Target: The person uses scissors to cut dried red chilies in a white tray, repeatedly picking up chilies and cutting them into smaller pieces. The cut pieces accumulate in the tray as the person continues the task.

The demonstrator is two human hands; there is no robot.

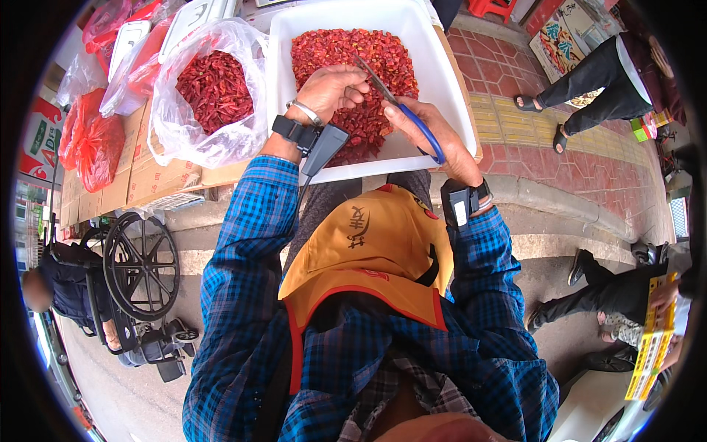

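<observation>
My right hand (442,135) grips a pair of scissors (422,128) with blue handles, their metal blades pointing up and left over a white plastic tub (450,110). Close to the blades is my left hand (334,91), its fingers curled in towards the thumb. Whether a small piece sits between those fingertips cannot be seen. Cut pieces of dried red chili (353,47) cover much of the tub's bottom beneath both hands. To the left, a clear plastic bag (160,121) stands with its mouth spread, full of whole dried red chilies (215,91).
Cardboard (160,182) covers the stall table under the tub. Red plastic bags (99,143) and white lidded containers (190,25) crowd its left side. A person in a wheelchair (142,265) is at the left. Other people stand or walk on the right, one holding a yellow crate (652,337).
</observation>
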